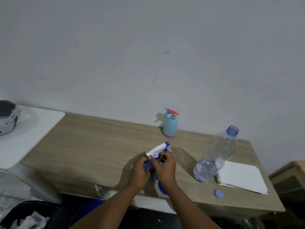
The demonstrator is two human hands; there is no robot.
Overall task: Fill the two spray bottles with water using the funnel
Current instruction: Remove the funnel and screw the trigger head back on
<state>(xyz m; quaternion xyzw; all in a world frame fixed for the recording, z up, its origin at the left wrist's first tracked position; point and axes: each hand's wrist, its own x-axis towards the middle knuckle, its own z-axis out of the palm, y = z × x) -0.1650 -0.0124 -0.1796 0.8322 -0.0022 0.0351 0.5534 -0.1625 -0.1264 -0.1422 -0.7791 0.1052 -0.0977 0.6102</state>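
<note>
A dark blue spray bottle [152,175] with a white trigger head [157,149] stands near the table's front edge. My left hand [140,171] grips its body. My right hand [165,167] is closed around its neck, just under the head. A light blue spray bottle [171,125] with a pink trigger stands upright at the back by the wall. A blue funnel [162,189] lies on the table under my right wrist, mostly hidden. A large clear water bottle [216,154] stands uncapped at the right, with a little water at its bottom.
The blue bottle cap [218,194] lies near the wooden table's [92,146] front edge. A stack of white paper [242,176] lies at the right. A white table [29,134] with a helmet [7,119] adjoins on the left. A blue bucket [85,210] sits below.
</note>
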